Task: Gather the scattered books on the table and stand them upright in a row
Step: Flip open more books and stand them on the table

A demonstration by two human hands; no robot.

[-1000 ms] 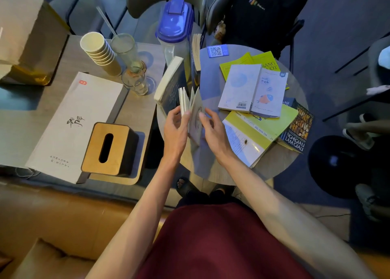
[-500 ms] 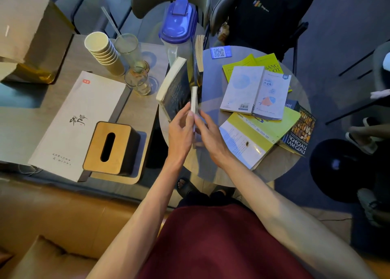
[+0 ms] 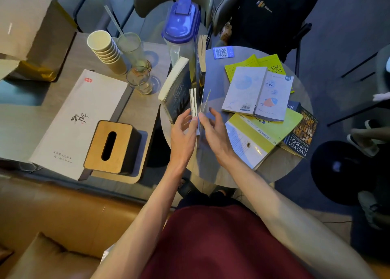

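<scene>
A thin pale book point(image 3: 194, 103) stands on its edge on the round grey table point(image 3: 215, 169), its pages and cover fanning slightly. My left hand point(image 3: 183, 135) presses its left side and my right hand point(image 3: 215, 132) its right side. Left of it a dark book point(image 3: 175, 88) leans upright, and another upright book point(image 3: 201, 57) stands behind. Lying flat to the right are a white fish-cover book point(image 3: 258, 93), a yellow book point(image 3: 253, 64) under it, a lime-green book point(image 3: 259, 139) and a dark book with white lettering point(image 3: 300, 139).
A blue-lidded pitcher point(image 3: 182, 25) stands at the table's far left edge. On the wooden table to the left are stacked paper cups point(image 3: 106, 48), two glasses point(image 3: 137, 67), a white menu point(image 3: 78, 122) and a wooden tissue box point(image 3: 113, 147). Chairs stand beyond.
The thin book between my hands was splayed open, then pressed closed; now it stands more upright with cover and pages fanning a little. The flat books have not moved.
</scene>
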